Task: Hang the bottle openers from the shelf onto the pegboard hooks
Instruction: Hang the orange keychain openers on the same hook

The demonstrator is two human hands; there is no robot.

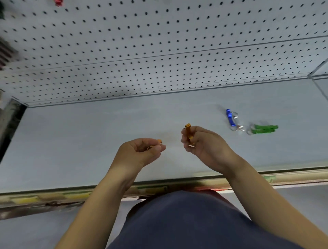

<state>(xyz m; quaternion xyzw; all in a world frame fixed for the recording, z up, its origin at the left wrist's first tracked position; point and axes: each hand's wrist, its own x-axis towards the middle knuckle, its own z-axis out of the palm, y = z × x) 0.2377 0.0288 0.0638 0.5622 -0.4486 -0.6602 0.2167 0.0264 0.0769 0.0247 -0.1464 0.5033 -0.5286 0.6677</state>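
My right hand [202,144] is closed around an orange bottle opener [188,132], held upright above the grey shelf [88,138]. My left hand [142,151] is closed on a second orange opener [159,141]; only its tip and a bit of key ring show between the fingers. A blue bottle opener [230,118] with a key ring lies on the shelf to the right. Beside it lie green bottle openers [264,129] with rings. The white pegboard [159,44] rises behind the shelf, with no hooks visible in the part shown.
A red item [59,2] hangs at the pegboard's top left edge. Dark goods [7,51] sit at the far left. The shelf's front edge carries a worn label strip [71,195]. A glass divider [319,78] bounds the shelf on the right.
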